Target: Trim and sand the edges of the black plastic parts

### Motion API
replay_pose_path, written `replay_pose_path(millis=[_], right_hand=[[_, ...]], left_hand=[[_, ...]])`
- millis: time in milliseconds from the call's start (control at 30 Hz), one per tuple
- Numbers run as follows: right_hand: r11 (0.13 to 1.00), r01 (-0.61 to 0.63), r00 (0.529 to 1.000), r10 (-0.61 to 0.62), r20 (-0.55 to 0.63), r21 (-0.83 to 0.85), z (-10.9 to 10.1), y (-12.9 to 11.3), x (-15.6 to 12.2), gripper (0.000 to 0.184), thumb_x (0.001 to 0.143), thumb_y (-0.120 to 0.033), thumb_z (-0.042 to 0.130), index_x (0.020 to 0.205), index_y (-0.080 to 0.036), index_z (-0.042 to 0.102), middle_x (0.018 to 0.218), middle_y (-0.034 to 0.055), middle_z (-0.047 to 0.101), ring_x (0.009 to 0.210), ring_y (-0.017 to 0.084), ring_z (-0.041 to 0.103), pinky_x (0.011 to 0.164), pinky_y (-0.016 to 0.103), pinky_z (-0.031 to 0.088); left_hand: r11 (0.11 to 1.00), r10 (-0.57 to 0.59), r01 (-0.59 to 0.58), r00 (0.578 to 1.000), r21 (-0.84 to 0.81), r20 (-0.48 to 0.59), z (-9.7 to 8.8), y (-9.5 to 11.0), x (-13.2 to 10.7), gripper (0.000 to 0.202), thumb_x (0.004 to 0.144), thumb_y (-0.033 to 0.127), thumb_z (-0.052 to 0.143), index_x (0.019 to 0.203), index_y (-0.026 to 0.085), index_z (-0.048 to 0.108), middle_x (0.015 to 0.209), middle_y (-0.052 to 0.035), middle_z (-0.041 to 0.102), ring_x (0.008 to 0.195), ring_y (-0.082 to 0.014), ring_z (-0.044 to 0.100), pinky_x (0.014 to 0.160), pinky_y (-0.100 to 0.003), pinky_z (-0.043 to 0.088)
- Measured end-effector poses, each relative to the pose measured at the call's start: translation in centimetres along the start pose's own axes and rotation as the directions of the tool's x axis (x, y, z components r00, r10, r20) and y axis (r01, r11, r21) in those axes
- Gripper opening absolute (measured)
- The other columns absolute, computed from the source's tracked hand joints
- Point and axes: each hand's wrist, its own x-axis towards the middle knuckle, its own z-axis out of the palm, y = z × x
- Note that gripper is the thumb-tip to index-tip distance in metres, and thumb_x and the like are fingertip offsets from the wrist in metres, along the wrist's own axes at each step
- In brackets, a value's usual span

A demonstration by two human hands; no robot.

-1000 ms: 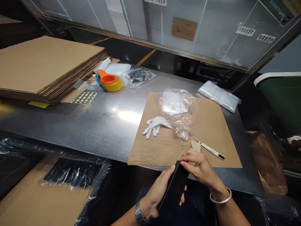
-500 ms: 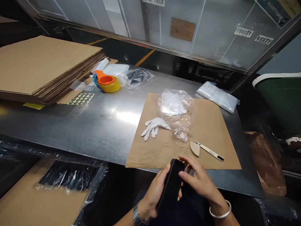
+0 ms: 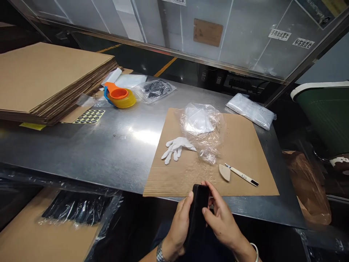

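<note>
Just off the table's front edge I hold a black, phone-shaped case (image 3: 200, 203), long and narrow with a raised rim. My left hand (image 3: 178, 225) is closed around its left side, thumb along the edge. On the right side my right hand (image 3: 222, 220) grips it, thumb on the near edge and forefinger at the top corner; its other fingers are partly hidden behind. The lower end fades into dark clothing. On the cardboard sheet (image 3: 245, 145) beyond lie a craft knife (image 3: 242, 174) marked A26, a beige wedge-shaped block (image 3: 224, 173) and a white glove (image 3: 177, 148).
Clear plastic bags (image 3: 200, 122) lie on the cardboard, with a wrapped white pack (image 3: 251, 111) at the right. Leftward are an orange tape dispenser (image 3: 119, 94), a sticker sheet (image 3: 89, 116), a bagged black item (image 3: 156, 90) and stacked cardboard (image 3: 54, 80). An open carton (image 3: 65, 236) stands below.
The case has turned more upright and shifted slightly left in view. My right hand has moved left, its thumb and fingers now closer along the case's right edge.
</note>
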Motion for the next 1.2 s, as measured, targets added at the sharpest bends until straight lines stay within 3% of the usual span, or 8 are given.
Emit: replay_pose_path(millis=[100, 267, 467, 700, 867, 1000, 1067, 1200], right_hand=[[0.999, -0.021, 1.0, 0.021, -0.001, -0.033, 0.2, 0.1, -0.3, 0.063, 0.073, -0.019, 0.06, 0.133, -0.027, 0.042, 0.13, 0.0071, 0.051, 0.107, 0.021, 0.055, 0.088, 0.034, 0.047], [0.985, -0.173, 0.979, 0.174, -0.102, 0.012, 0.2, 0.1, 0.9, 0.039, 0.082, -0.038, 0.054, 0.115, -0.017, 0.059, 0.073, 0.0028, 0.065, 0.041, 0.008, 0.049, 0.04, 0.022, 0.042], [0.977, -0.147, 0.988, 0.152, -0.021, 0.156, -0.9, -0.8, 1.8, 0.035, 0.083, -0.044, 0.054, 0.099, -0.016, 0.067, 0.066, 0.0009, 0.062, 0.054, 0.01, 0.055, 0.054, 0.024, 0.046], [0.956, -0.079, 0.969, 0.14, 0.204, -0.283, -3.3, -2.4, 2.4, 0.028, 0.079, -0.021, 0.056, 0.105, -0.018, 0.065, 0.066, -0.0006, 0.064, 0.059, 0.012, 0.057, 0.057, 0.023, 0.045], [0.934, -0.039, 0.964, 0.128, 0.231, -0.356, -3.6, -3.0, 3.3, 0.027, 0.079, -0.014, 0.046, 0.09, -0.017, 0.07, 0.069, 0.0016, 0.069, 0.056, 0.013, 0.063, 0.053, 0.023, 0.05], [0.936, 0.012, 0.994, 0.026, 0.105, -0.351, -3.2, -2.1, 2.7, 0.033, 0.085, -0.014, 0.037, 0.103, -0.013, 0.064, 0.084, 0.0075, 0.071, 0.072, 0.017, 0.068, 0.065, 0.03, 0.055], [0.838, 0.236, 0.972, -0.206, 0.116, -0.492, -2.8, -1.9, 1.8, 0.035, 0.087, -0.014, 0.038, 0.116, -0.014, 0.057, 0.112, 0.0118, 0.065, 0.103, 0.021, 0.061, 0.085, 0.038, 0.05], [0.305, 0.703, 0.685, -0.534, 0.496, -0.643, -1.6, -1.9, -0.3, 0.04, 0.087, -0.021, 0.049, 0.126, -0.014, 0.05, 0.13, 0.0104, 0.053, 0.128, 0.026, 0.037, 0.106, 0.047, 0.026]], left_hand=[[1.0, 0.004, -0.004, 1.0, -0.01, 0.016, -0.2, -0.4, 0.2, 0.046, 0.075, 0.053, 0.056, 0.09, 0.01, 0.066, 0.065, -0.0055, 0.069, 0.058, -0.0174, 0.063, 0.055, -0.026, 0.049], [0.997, -0.055, 0.05, 0.995, 0.064, 0.078, -0.1, -0.8, 0.0, 0.057, 0.078, 0.06, 0.046, 0.083, 0.006, 0.065, 0.047, -0.0057, 0.062, 0.039, -0.015, 0.055, 0.04, -0.024, 0.041], [0.995, -0.093, 0.098, 0.978, -0.015, 0.187, -0.3, 0.1, 0.1, 0.056, 0.081, 0.058, 0.041, 0.082, 0.007, 0.065, 0.062, -0.0093, 0.066, 0.044, -0.0156, 0.059, 0.042, -0.024, 0.043], [0.989, -0.106, 0.081, 0.972, 0.126, 0.208, -0.4, 0.7, 0.1, 0.052, 0.084, 0.053, 0.041, 0.072, 0.007, 0.063, 0.053, -0.0073, 0.062, 0.041, -0.0142, 0.057, 0.041, -0.021, 0.041], [0.972, -0.232, 0.215, 0.93, 0.091, 0.285, -0.6, 1.0, 0.6, 0.055, 0.086, 0.052, 0.037, 0.073, 0.005, 0.066, 0.057, -0.0086, 0.064, 0.04, -0.0137, 0.058, 0.037, -0.02, 0.038], [0.922, -0.328, 0.37, 0.902, -0.112, 0.282, -0.7, 1.5, 1.2, 0.059, 0.09, 0.048, 0.028, 0.076, 0.005, 0.066, 0.064, -0.0087, 0.065, 0.043, -0.0146, 0.06, 0.041, -0.022, 0.045], [0.909, -0.319, 0.369, 0.916, -0.195, 0.245, -0.7, 1.8, 1.4, 0.056, 0.09, 0.045, 0.03, 0.075, 0.005, 0.066, 0.063, -0.0097, 0.066, 0.044, -0.0157, 0.061, 0.043, -0.023, 0.047], [0.884, -0.299, 0.323, 0.946, -0.339, 0.123, -0.9, 2.1, 1.8, 0.041, 0.09, 0.036, 0.039, 0.075, 0.009, 0.065, 0.063, -0.006, 0.069, 0.051, -0.0124, 0.063, 0.053, -0.021, 0.05]])
